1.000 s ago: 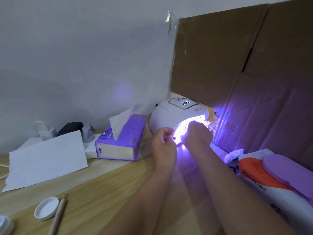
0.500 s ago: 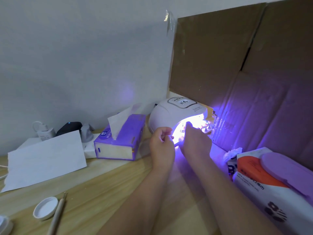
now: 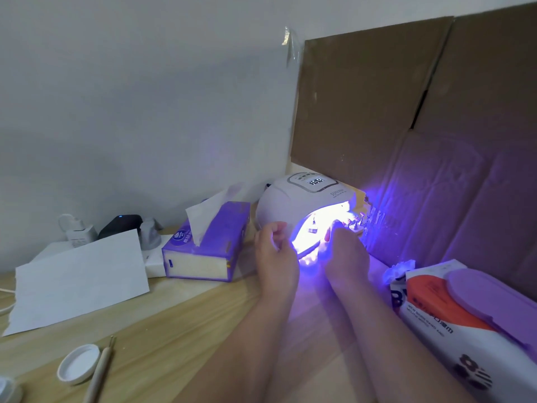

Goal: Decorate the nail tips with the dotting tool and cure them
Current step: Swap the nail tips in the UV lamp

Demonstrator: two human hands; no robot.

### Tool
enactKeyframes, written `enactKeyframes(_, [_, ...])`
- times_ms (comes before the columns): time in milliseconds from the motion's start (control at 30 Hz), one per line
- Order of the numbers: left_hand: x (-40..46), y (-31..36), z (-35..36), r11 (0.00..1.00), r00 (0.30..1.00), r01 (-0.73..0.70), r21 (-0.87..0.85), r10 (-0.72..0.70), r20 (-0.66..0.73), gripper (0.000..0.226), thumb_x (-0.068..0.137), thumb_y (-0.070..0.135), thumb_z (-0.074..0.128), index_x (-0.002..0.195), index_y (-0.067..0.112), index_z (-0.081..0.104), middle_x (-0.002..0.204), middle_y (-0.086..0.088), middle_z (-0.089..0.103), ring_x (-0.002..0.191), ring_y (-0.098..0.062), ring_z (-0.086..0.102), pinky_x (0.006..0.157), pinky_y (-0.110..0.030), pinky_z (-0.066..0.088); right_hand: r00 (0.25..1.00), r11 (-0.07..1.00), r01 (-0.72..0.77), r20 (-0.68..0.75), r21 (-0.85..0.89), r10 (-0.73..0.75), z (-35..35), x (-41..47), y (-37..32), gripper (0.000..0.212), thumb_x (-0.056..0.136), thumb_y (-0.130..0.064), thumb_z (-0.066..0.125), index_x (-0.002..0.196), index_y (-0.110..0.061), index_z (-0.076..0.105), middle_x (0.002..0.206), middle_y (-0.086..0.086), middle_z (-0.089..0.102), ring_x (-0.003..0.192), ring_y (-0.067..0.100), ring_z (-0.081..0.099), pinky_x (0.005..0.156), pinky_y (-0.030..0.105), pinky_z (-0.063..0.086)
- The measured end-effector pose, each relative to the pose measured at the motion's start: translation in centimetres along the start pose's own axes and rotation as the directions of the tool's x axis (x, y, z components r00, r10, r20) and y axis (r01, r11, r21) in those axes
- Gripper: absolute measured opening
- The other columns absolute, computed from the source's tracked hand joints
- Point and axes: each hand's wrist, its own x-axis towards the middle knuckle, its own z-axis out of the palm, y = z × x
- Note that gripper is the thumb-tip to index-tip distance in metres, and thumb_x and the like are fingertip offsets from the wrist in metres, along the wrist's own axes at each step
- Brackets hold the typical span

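The white curing lamp [image 3: 293,205] stands at the back of the wooden table [image 3: 162,338], lit violet-white with its display on. Both of my hands are at its mouth. My right hand [image 3: 345,257] reaches into the glow, fingers closed around a thin pale nail tip holder [image 3: 309,251]. Small nail tips [image 3: 353,223] show inside the lamp past my fingers. My left hand [image 3: 276,254] rests by the lamp's left edge with curled fingers; whether it holds anything is hidden. The dotting tool [image 3: 100,370] lies at the near left.
A purple tissue box [image 3: 209,245] sits left of the lamp. A white sheet of paper [image 3: 78,274] and chargers lie further left. A white lid [image 3: 78,367] lies by the dotting tool. A wet-wipes pack [image 3: 453,309] is on the right, and a cardboard panel [image 3: 406,112] stands behind.
My right hand has drawn slightly back out of the lamp's mouth, so the nail tips inside show more. My left hand has hardly moved.
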Motion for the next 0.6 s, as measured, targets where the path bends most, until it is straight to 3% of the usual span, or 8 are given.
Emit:
enactKeyframes(67, [0.1,0.1,0.0,1.000,1.000,0.005,0.008,-0.005,-0.006,0.032,0.080,-0.014,0.041,0.089,0.012,0.055,0.099,-0.008,0.054,0.087,-0.015,0.050,0.068,-0.010,0.038,0.995,0.998,0.036,-0.099,0.057,-0.030,-0.5,-0.2,-0.4,0.005,0.090,-0.015,0.049,0.093,-0.011,0.048,0.089,0.007,0.056,0.084,0.029,0.052,0.061,0.027,0.030])
enactKeyframes(167, [0.1,0.2,0.0,1.000,1.000,0.010,0.025,-0.010,-0.009,0.028,0.082,-0.011,0.043,0.087,0.014,0.055,0.099,-0.005,0.054,0.086,-0.014,0.050,0.069,-0.012,0.037,0.949,0.975,0.109,-0.311,0.194,-0.044,-2.2,0.3,-1.7,0.016,0.084,-0.016,0.051,0.073,-0.019,0.039,0.061,-0.005,0.041,0.062,0.022,0.042,0.050,0.028,0.022])
enactKeyframes(267, [-0.1,0.4,-0.1,0.999,1.000,0.011,0.043,-0.011,0.010,0.026,0.084,-0.009,0.045,0.090,0.013,0.057,0.102,-0.009,0.055,0.086,-0.013,0.051,0.077,-0.021,0.043,0.906,0.922,0.215,-0.418,0.321,-0.066,-4.3,1.8,-3.7,0.010,0.081,-0.014,0.050,0.079,-0.023,0.047,0.069,-0.004,0.056,0.067,0.024,0.052,0.053,0.029,0.029])
enactKeyframes(333, [-0.1,0.5,0.0,0.999,1.000,0.022,0.050,-0.023,0.018,0.028,0.084,-0.011,0.043,0.097,0.007,0.059,0.108,-0.014,0.056,0.088,-0.014,0.052,0.083,-0.033,0.047,0.941,0.941,0.227,-0.305,0.250,-0.146,-5.0,3.7,-4.8,0.028,0.085,-0.010,0.046,0.110,-0.019,0.055,0.102,0.006,0.064,0.096,0.031,0.056,0.070,0.034,0.041])
enactKeyframes(400, [-0.1,0.4,0.0,0.998,1.000,0.021,0.058,-0.022,0.016,0.030,0.083,-0.012,0.043,0.100,0.005,0.059,0.110,-0.016,0.056,0.088,-0.014,0.051,0.081,-0.029,0.046,0.982,0.972,0.187,-0.048,0.142,-0.182,-5.4,5.9,-5.3,0.043,0.091,-0.008,0.040,0.133,-0.018,0.046,0.130,0.009,0.054,0.120,0.029,0.048,0.090,0.034,0.041])
enactKeyframes(467, [0.0,0.2,0.0,0.998,1.000,0.012,0.066,-0.012,0.012,0.030,0.084,-0.012,0.043,0.102,0.006,0.058,0.111,-0.015,0.056,0.087,-0.012,0.050,0.074,-0.017,0.040,0.975,0.985,0.162,0.144,0.058,-0.169,-5.5,7.3,-5.6,0.044,0.093,-0.009,0.039,0.136,-0.018,0.044,0.141,0.006,0.045,0.128,0.026,0.042,0.100,0.032,0.039])
enactKeyframes(600, [0.1,-0.1,0.0,0.997,1.000,0.016,0.081,-0.017,0.009,0.032,0.085,-0.012,0.042,0.108,0.005,0.057,0.112,-0.011,0.055,0.088,-0.010,0.049,0.068,-0.005,0.035,0.923,0.936,0.287,0.320,-0.203,-0.213,-5.5,8.0,-5.8,0.044,0.090,-0.006,0.042,0.134,-0.006,0.044,0.143,0.010,0.039,0.130,0.025,0.037,0.108,0.038,0.032])
